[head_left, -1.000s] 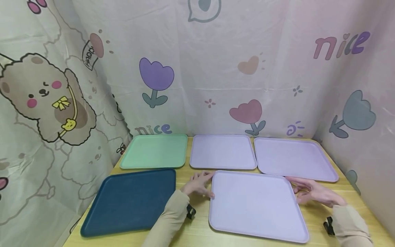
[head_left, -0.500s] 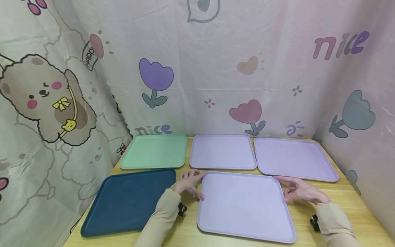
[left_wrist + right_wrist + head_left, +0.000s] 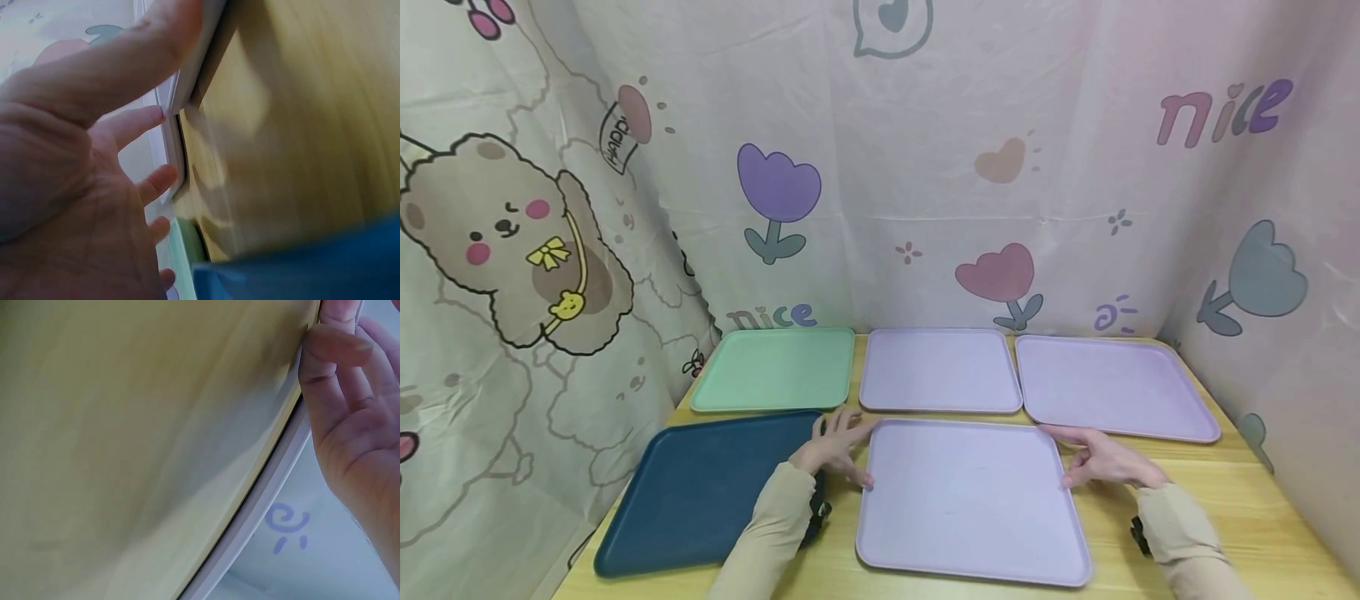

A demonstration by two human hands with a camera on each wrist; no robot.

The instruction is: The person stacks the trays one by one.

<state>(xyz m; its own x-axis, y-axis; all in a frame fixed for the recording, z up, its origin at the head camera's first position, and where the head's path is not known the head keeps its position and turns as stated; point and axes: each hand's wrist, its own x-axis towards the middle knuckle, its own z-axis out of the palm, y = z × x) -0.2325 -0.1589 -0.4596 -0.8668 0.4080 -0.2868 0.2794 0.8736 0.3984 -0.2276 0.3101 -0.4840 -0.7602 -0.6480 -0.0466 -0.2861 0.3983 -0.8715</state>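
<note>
A pale lavender tray [image 3: 973, 504] lies flat on the wooden table at the front middle. At its left edge is my left hand [image 3: 833, 450], fingers spread, with the index fingertip near the far corner and the thumb against the side. My right hand [image 3: 1108, 462] is at the opposite edge; its index finger stretches to the far right corner and its thumb touches the side. The left wrist view shows the open palm of the left hand [image 3: 81, 194]. In the right wrist view, the thumb of the right hand [image 3: 369, 431] is bent in front of the fingers.
A dark blue tray [image 3: 707, 492] lies left of the lavender one, partly behind the left forearm. Along the back stand a green tray [image 3: 775, 371] and two more lavender trays, one in the middle [image 3: 940, 371] and one at right [image 3: 1112, 387]. Printed curtains [image 3: 887, 167] enclose the table.
The front lavender tray has slid left across the table towards the dark blue tray, with both hands moving along at its sides. The other trays stay where they were.
</note>
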